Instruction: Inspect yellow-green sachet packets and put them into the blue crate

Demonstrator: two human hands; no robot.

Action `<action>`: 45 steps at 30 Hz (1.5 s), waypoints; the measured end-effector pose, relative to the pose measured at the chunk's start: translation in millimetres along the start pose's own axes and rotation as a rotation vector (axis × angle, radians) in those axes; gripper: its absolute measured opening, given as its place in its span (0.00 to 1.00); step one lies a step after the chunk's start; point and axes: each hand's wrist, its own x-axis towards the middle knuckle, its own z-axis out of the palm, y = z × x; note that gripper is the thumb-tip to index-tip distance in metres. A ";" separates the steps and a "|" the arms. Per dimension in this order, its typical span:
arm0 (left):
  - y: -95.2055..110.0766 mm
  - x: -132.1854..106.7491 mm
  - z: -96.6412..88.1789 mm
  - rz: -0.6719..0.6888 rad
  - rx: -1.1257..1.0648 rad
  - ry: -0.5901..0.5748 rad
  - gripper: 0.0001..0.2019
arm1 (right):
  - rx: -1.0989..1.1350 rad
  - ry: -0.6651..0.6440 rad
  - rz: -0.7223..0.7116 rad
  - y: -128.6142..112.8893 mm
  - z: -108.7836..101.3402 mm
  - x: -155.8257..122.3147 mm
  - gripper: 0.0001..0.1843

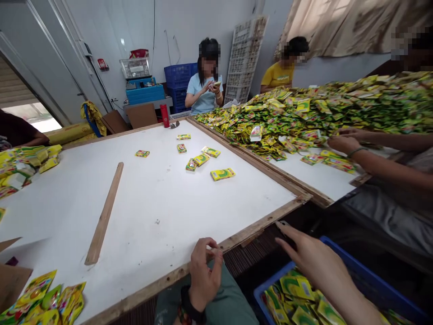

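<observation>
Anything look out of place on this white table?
A loose wooden strip lies diagonally across the white table, away from its wooden edging, and a few yellow sachets sit scattered mid-table, apart from the main piles.

No wording can be read anywhere. The printing on the yellow-green sachets (297,289) in the blue crate (372,275) below the right fingers (287,237) is too small and blurred, as on the yellow packet (222,174) on the bench (152,203) beyond them.
</observation>
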 end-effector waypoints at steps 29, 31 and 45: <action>14.0 25.1 -1.4 0.172 0.539 0.177 0.17 | 1.341 -0.672 -0.053 -122.9 -36.6 33.1 0.28; 8.9 19.5 0.3 0.083 0.474 0.189 0.17 | 1.380 -0.562 0.004 -130.5 -24.7 17.7 0.25; -18.1 -4.3 6.6 0.333 0.226 0.289 0.29 | 1.293 -0.327 -0.119 -158.4 -0.3 -10.2 0.19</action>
